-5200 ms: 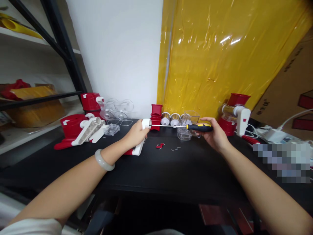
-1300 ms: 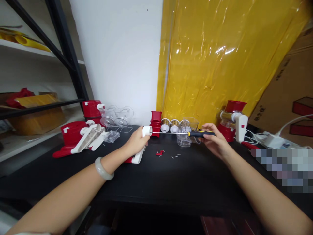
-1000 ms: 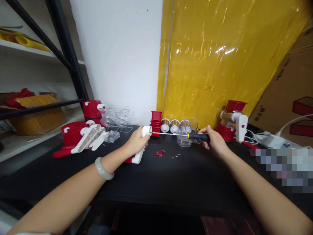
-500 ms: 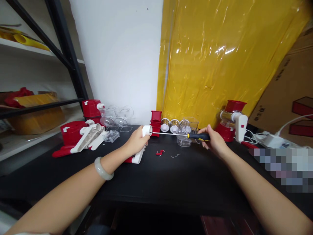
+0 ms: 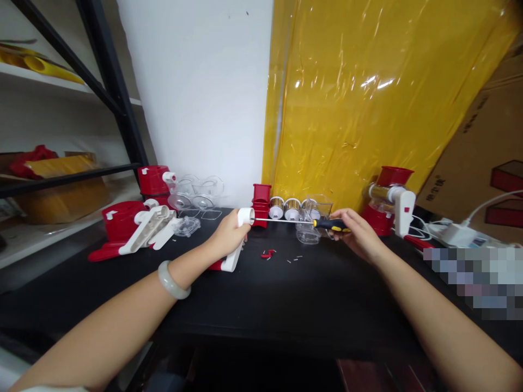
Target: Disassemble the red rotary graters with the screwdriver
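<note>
My left hand (image 5: 227,234) is closed around a white plastic crank handle (image 5: 232,259) with a red grip, its round white end turned to the right. My right hand (image 5: 354,230) is wrapped round the black and yellow handle of a screwdriver (image 5: 329,224). The screwdriver lies level, and its thin metal shaft reaches left into the opening of the white round end. Where the tip sits inside cannot be seen. On the black table below lie small red parts (image 5: 268,254) and several tiny metal pins or screws (image 5: 296,258).
Red grater bodies (image 5: 122,223) with white arms stand at the left beside clear plastic parts (image 5: 196,193). Red pieces (image 5: 261,206) and metal grater drums (image 5: 292,209) are at the back. An assembled red and white grater (image 5: 386,204) and a white power strip (image 5: 458,235) are at the right.
The fingers of my right hand have shifted on the screwdriver's handle, which looks turned. My left hand and the white handle have stayed almost still.
</note>
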The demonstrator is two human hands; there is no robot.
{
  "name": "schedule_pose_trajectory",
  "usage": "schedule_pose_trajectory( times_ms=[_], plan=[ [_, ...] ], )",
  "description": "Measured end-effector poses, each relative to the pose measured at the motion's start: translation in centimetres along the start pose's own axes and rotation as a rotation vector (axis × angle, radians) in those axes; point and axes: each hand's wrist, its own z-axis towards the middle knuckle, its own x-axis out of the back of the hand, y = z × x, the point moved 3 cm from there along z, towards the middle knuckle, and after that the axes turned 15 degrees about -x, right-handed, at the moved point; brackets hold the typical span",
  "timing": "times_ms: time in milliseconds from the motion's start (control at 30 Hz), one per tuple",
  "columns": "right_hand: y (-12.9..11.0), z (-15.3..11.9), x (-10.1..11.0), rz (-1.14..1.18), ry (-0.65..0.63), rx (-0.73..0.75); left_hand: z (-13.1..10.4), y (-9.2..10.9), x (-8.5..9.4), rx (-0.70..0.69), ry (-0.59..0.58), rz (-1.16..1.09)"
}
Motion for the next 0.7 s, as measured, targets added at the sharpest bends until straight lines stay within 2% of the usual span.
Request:
schedule_pose_trajectory(
  times_ms=[67, 133, 200, 300, 433, 533, 633, 700],
  plan=[
    [0.5, 0.3, 0.2, -0.096, 0.024, -0.056, 0.0, 0.0, 0.0, 0.002, 0.003, 0.003],
    [0.6, 0.5, 0.4, -0.143, 0.065, -0.041, 0.0, 0.0, 0.1, 0.007, -0.001, 0.006],
    [0.4, 0.5, 0.4, -0.075, 0.075, 0.018, 0.0, -0.1, 0.0, 0.012, -0.009, 0.003],
    [-0.1, 0.1, 0.1, 0.08, 0.013, 0.053, 0.0, -0.2, 0.0, 0.015, -0.008, -0.004],
    [-0.5, -0.2, -0.2, 0.104, -0.032, 0.066, 0.0, -0.3, 0.0, 0.016, -0.007, -0.023],
    [-0.1, 0.0, -0.2, 0.022, -0.013, 0.014, 0.0, -0.2, 0.0, 0.015, -0.002, -0.022],
    [0.6, 0.4, 0.1, -0.169, 0.035, -0.069, 0.0, 0.1, 0.1, 0.02, -0.002, -0.019],
    [0.7, 0.6, 0.3, -0.244, 0.077, -0.038, 0.0, 0.2, 0.1, 0.018, -0.009, -0.016]
  ],
)
